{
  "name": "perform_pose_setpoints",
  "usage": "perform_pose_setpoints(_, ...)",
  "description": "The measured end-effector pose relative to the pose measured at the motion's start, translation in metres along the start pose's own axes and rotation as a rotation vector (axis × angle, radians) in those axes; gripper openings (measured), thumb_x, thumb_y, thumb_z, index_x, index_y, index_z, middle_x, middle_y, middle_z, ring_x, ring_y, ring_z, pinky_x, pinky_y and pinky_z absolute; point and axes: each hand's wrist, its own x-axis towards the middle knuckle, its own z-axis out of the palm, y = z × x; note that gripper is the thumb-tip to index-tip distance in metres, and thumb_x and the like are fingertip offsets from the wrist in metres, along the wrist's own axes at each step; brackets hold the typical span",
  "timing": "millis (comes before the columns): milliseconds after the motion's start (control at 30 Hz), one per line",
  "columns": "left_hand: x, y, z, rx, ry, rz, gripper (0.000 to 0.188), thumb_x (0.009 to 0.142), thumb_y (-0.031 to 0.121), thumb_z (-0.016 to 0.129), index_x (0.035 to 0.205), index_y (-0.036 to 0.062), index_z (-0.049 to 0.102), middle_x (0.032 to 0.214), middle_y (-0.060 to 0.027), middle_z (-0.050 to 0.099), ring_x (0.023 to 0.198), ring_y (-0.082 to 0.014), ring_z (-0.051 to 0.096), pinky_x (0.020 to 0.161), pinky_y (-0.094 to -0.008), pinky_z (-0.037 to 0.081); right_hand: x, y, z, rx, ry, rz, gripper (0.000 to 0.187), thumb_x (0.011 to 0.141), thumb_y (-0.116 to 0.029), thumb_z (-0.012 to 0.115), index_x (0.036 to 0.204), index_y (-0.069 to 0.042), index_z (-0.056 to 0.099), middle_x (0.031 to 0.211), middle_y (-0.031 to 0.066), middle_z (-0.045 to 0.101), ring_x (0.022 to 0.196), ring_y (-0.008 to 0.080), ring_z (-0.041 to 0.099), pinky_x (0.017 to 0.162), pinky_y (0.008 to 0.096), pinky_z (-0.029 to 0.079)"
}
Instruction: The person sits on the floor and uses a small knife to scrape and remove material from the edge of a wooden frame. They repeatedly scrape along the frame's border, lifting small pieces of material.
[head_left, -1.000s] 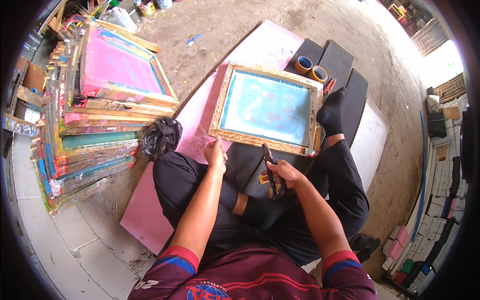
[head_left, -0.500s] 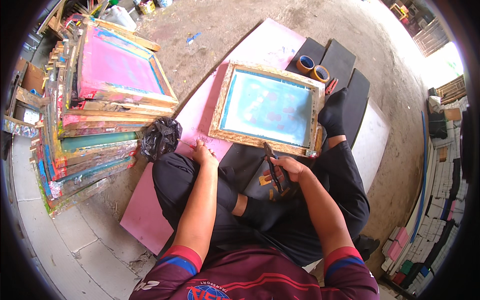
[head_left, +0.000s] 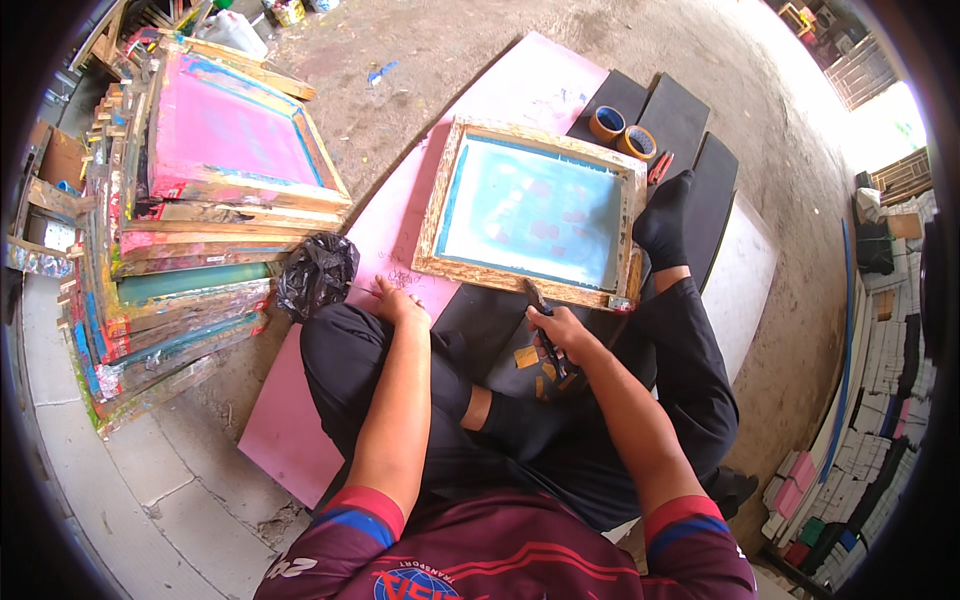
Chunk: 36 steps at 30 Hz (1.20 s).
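My right hand [head_left: 566,333] is closed round dark-handled pliers [head_left: 537,298], whose head points at the near edge of the wooden-framed printing screen [head_left: 530,215]. This screen has a pale blue mesh and lies flat across pink and black sheets. My left hand [head_left: 400,303] is over the pink board [head_left: 400,255], beside a crumpled black plastic bag [head_left: 318,272]. Its fingers are curled at a thin reddish thing that I cannot make out. Small brownish-yellow scraps [head_left: 527,356] lie on the black sheet below my right hand.
Used wooden screens stand in a stack [head_left: 230,130] at the left. Beyond the screen's far right corner are two tape rolls [head_left: 607,124] and a red-handled tool [head_left: 660,168]. My socked foot [head_left: 663,220] rests against the screen's right side. Light boards [head_left: 880,400] are piled at the far right.
The pliers' handles, spread before, are now squeezed together in my right hand, which has moved slightly up and left. My left hand has shifted a little left, toward the black bag.
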Motion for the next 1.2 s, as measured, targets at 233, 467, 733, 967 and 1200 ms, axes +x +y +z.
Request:
perform_pose_setpoints(233, -0.023, -0.005, -0.003, 0.135, -0.078, 0.116, 0.05, 0.098, 0.05, 0.065, 0.075, 0.0118, 0.043, 0.059, 0.0014, 0.044, 0.039, -0.0109, 0.038, 0.035, -0.0273, 0.029, 0.006, 0.008, 0.027, -0.402, 0.364, -0.133, 0.052, 0.098, -0.048, 0.062, 0.088, 0.003, 0.064, 0.071, 0.0167, 0.067, 0.06, 0.0272, 0.07, 0.059, 0.0427, 0.054)
perform_pose_setpoints(467, -0.045, -0.016, -0.017, 0.458, -0.5, 0.089, 0.035, 0.09, 0.036, 0.077, 0.079, 0.0118, 0.055, 0.063, 0.0014, 0.054, 0.037, -0.0092, 0.044, 0.033, -0.0255, 0.031, -0.001, 0.017, 0.037, -0.34, 0.352, -0.13, 0.053, 0.097, -0.049, 0.06, 0.108, 0.002, 0.069, 0.099, 0.0263, 0.072, 0.101, 0.0432, 0.068, 0.088, 0.05, 0.052)
perform_pose_setpoints(733, -0.079, -0.015, -0.025, 0.783, -1.009, -0.285, 0.028, 0.096, 0.031, 0.07, 0.104, 0.0038, 0.069, 0.083, -0.0033, 0.061, 0.044, -0.0042, 0.043, 0.039, -0.0214, 0.033, -0.024, 0.015, 0.057, -0.294, 0.006, -0.223, 0.051, 0.096, -0.048, 0.065, 0.094, 0.002, 0.065, 0.071, 0.0093, 0.067, 0.06, 0.0188, 0.068, 0.059, 0.0367, 0.054)
perform_pose_setpoints(967, -0.059, -0.019, -0.027, 0.655, -0.953, -0.352, 0.02, 0.094, 0.025, 0.071, 0.1, 0.0065, 0.066, 0.078, 0.0012, 0.057, 0.048, -0.0052, 0.045, 0.042, -0.0239, 0.033, -0.033, 0.01, 0.046, -0.029, -0.338, -0.259, 0.042, 0.096, -0.035, 0.07, 0.119, -0.001, 0.06, 0.096, 0.0103, 0.068, 0.083, 0.0167, 0.068, 0.064, 0.0341, 0.054)
perform_pose_setpoints(1200, -0.055, -0.028, -0.023, 0.704, -0.748, -0.11, 0.022, 0.093, 0.027, 0.074, 0.091, 0.0077, 0.064, 0.074, 0.0, 0.058, 0.043, -0.008, 0.047, 0.035, -0.0255, 0.032, -0.041, 0.006, 0.032, 0.125, -0.411, -0.061, 0.046, 0.104, -0.031, 0.058, 0.137, -0.001, 0.046, 0.111, 0.0137, 0.067, 0.095, 0.0236, 0.069, 0.073, 0.0405, 0.057)
